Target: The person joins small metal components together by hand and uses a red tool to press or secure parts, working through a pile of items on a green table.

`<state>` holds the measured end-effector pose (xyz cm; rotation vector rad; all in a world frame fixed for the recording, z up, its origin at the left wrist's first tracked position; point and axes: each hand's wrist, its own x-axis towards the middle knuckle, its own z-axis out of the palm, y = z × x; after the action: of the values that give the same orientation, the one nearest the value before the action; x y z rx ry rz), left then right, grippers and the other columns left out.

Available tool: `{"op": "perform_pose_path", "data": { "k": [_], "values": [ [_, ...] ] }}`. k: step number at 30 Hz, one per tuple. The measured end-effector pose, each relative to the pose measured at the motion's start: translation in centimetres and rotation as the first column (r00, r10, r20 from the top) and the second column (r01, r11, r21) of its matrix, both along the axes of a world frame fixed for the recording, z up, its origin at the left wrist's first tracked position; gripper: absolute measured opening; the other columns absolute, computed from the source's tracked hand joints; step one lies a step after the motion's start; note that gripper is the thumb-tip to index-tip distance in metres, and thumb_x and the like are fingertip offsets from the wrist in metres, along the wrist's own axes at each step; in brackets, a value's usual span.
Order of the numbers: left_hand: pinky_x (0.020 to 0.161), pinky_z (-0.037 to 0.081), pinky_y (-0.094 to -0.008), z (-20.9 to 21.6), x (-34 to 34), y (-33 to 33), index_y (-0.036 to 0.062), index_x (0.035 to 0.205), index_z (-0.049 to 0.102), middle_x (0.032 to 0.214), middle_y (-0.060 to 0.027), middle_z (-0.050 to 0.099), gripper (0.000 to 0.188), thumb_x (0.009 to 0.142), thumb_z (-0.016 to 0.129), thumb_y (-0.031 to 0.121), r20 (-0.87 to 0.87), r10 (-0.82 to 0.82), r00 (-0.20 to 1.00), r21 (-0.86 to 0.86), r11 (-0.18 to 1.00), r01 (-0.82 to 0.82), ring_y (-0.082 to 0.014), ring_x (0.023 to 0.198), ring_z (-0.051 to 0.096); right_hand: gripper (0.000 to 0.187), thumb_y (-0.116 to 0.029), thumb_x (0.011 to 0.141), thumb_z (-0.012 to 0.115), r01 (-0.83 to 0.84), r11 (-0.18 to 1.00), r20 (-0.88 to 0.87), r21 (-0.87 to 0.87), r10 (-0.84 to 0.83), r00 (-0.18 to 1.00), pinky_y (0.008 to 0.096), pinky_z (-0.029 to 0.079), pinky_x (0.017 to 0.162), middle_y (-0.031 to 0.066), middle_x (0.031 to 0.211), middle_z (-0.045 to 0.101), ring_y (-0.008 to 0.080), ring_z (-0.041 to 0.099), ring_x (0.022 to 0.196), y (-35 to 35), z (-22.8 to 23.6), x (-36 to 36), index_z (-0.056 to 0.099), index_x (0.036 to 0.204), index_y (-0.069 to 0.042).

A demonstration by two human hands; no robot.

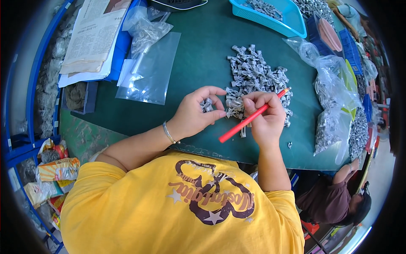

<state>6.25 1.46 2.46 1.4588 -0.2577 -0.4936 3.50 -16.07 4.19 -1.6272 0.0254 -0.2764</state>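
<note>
My right hand (268,122) is closed round a red pencil (241,126), which slants from lower left to upper right. My left hand (193,111) is curled round a few small grey looped parts (206,105). Its thumb and forefinger are bent toward the near left side of a pile of such parts (253,70), with their tips apart. The pile lies on the green table mat (198,55), just beyond and between both hands. Some of it is hidden behind my right fingers.
A flat clear bag (156,72) lies left of the pile, near newspapers (91,38) on a blue bin. At the back stands a turquoise basket (292,26) holding grey parts. Filled plastic bags (332,97) line the right edge. Another person (327,203) works at lower right.
</note>
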Motion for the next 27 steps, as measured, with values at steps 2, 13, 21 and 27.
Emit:
{"op": "perform_pose_path", "data": {
  "k": [2, 13, 21, 27],
  "values": [
    [0.041, 0.038, -0.0157, 0.5, -0.1, 0.1, 0.0018, 0.104, 0.054, 0.074, -0.0013, 0.057, 0.030, 0.077, 0.067, 0.002, 0.035, 0.019, 0.999, -0.011, 1.000, -0.019, -0.0040, 0.053, 0.051, 0.022, 0.007, 0.079, 0.060, -0.007, 0.979, -0.114, 0.206, 0.031, 0.993, 0.0215, 0.046, 0.053, 0.0100, 0.080, 0.062, 0.0100, 0.056, 0.063, 0.1, 0.5, -0.3, 0.042, 0.073, -0.004],
    [0.043, 0.039, -0.0157, 1.9, -0.6, 0.5, 0.0001, 0.096, 0.060, 0.072, -0.0021, 0.057, 0.020, 0.078, 0.067, 0.003, 0.128, -0.014, 0.992, -0.089, 0.996, 0.026, -0.0037, 0.053, 0.052, 0.019, 0.005, 0.084, 0.055, -0.109, 0.861, -0.135, 0.497, 0.201, 0.970, 0.0219, 0.052, 0.052, 0.0166, 0.088, 0.061, 0.0152, 0.063, 0.066, -0.1, -0.6, -1.7, 0.040, 0.078, -0.005],
    [0.043, 0.039, -0.0158, 2.2, -0.7, 0.6, -0.0006, 0.097, 0.059, 0.076, -0.0039, 0.058, 0.018, 0.080, 0.065, 0.003, 0.136, -0.020, 0.990, -0.122, 0.992, 0.037, -0.0046, 0.053, 0.053, 0.019, 0.008, 0.083, 0.053, -0.153, 0.790, -0.071, 0.594, 0.241, 0.968, 0.0271, 0.056, 0.060, 0.0182, 0.091, 0.059, 0.0184, 0.064, 0.070, 0.3, -1.2, -2.6, 0.040, 0.080, -0.005],
    [0.043, 0.039, -0.0160, 2.4, -0.9, 0.7, -0.0004, 0.097, 0.059, 0.076, -0.0041, 0.058, 0.017, 0.080, 0.064, 0.003, 0.003, -0.044, 0.999, -0.114, 0.992, 0.044, -0.0046, 0.052, 0.052, 0.021, 0.010, 0.080, 0.056, -0.205, 0.809, 0.001, 0.551, 0.245, 0.969, 0.0269, 0.055, 0.064, 0.0165, 0.092, 0.058, 0.0190, 0.063, 0.074, 0.0, -1.9, -2.3, 0.041, 0.080, -0.005]
  ]
}}
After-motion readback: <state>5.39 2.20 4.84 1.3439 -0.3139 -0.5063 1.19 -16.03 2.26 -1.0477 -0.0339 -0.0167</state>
